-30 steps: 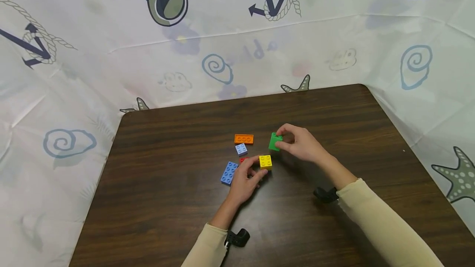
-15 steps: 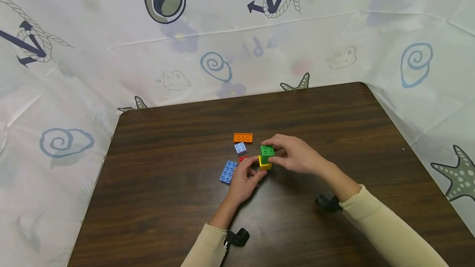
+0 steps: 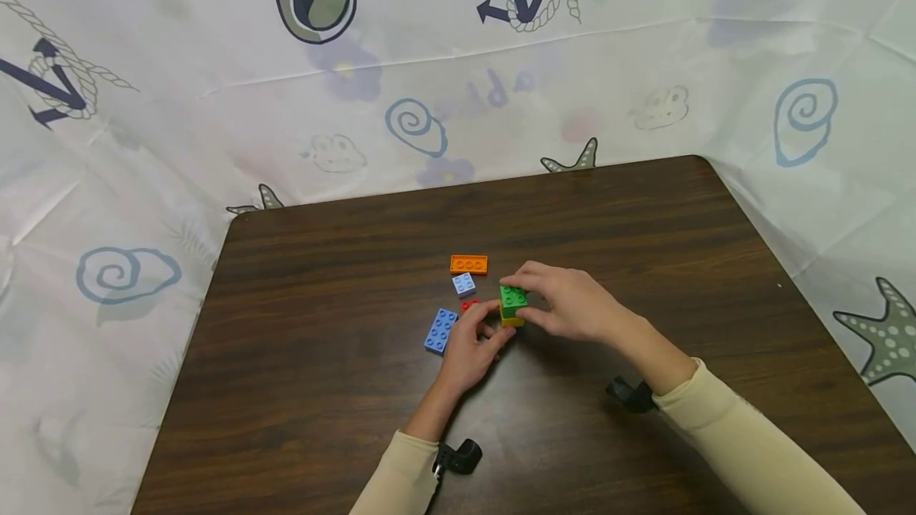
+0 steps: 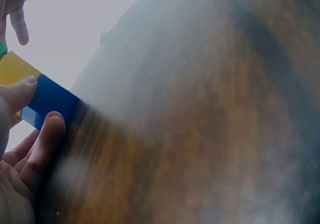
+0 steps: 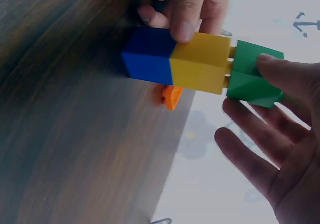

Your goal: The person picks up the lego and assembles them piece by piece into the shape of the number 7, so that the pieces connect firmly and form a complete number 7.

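A stack stands upright on the table, with a dark blue brick (image 5: 149,57) at the bottom and a yellow brick (image 5: 201,62) above it. My left hand (image 3: 468,352) steadies this stack; its thumb presses the yellow brick's side in the left wrist view. Between thumb and fingers, my right hand (image 3: 580,304) pinches a green brick (image 3: 513,300) right over the yellow one. A narrow gap with the yellow studs showing separates green from yellow in the right wrist view. From the head, the dark blue brick is hidden.
Left of the stack lie a long blue brick (image 3: 440,331), a light blue brick (image 3: 463,284) and an orange brick (image 3: 468,265). A red brick (image 3: 469,305) is partly covered by the left hand. All rest on the brown table (image 3: 322,276), before a printed cloth (image 3: 444,46).
My right hand has brought the green brick left and toward me, from beside the stack to above the yellow brick, then lowered it. The left hand has stayed in place.
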Demonstrator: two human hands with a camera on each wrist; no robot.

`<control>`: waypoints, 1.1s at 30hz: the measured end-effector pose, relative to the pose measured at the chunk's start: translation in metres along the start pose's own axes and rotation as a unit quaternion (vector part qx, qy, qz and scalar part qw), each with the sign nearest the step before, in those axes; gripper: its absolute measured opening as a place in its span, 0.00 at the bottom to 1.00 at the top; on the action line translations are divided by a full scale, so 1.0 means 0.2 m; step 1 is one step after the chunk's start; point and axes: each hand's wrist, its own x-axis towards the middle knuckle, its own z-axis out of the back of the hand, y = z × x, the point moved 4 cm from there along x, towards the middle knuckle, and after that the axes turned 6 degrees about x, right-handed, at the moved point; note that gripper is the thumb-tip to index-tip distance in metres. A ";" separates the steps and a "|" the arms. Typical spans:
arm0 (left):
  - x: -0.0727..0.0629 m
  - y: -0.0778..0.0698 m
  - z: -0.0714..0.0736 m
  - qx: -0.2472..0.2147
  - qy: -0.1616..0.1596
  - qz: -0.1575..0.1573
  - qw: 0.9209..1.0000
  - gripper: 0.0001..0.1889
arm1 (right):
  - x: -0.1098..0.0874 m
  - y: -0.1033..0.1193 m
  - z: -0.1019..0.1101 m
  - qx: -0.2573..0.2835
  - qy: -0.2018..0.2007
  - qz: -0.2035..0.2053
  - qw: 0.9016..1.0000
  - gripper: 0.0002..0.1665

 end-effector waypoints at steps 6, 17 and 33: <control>0.01 0.01 0.00 0.003 0.000 0.000 1.000 0.21 | 0.00 0.03 0.01 -0.037 0.001 0.010 0.999 0.28; 0.01 0.00 0.00 0.008 0.004 0.007 1.000 0.20 | 0.00 0.04 0.01 -0.041 -0.013 0.007 0.999 0.29; 0.01 -0.01 0.00 0.033 0.004 0.013 0.999 0.21 | 0.02 0.02 0.01 -0.028 -0.003 -0.004 1.000 0.28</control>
